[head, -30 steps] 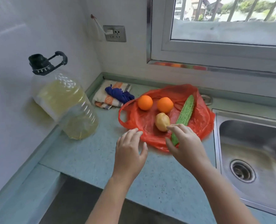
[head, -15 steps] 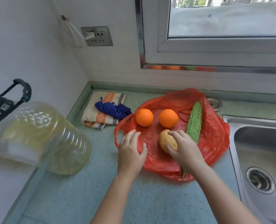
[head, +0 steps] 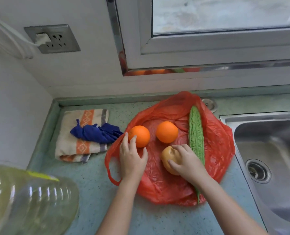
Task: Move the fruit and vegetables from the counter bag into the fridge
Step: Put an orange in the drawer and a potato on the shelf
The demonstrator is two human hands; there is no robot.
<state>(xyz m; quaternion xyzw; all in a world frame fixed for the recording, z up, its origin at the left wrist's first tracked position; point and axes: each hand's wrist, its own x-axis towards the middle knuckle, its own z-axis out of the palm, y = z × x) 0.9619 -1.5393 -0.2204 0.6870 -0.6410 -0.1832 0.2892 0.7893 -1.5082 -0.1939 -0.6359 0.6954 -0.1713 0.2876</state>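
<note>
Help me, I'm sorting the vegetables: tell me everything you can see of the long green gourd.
The gourd is long, bright green and warty, thick in the middle, tapering to a thin tail at its near end. It lies flat on the right part of the spread red bag, running far to near. The right hand, gripping the potato, crosses over its lower part; whether they touch cannot be told.

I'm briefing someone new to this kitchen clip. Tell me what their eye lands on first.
The bright red bag spread open on the counter, mid-frame, stands out first, with the left orange, the right orange, a long green gourd and a potato lying on it. Next come the hands: the right hand has its grip around the potato, and the left hand touches the left orange with its fingertips.
</note>
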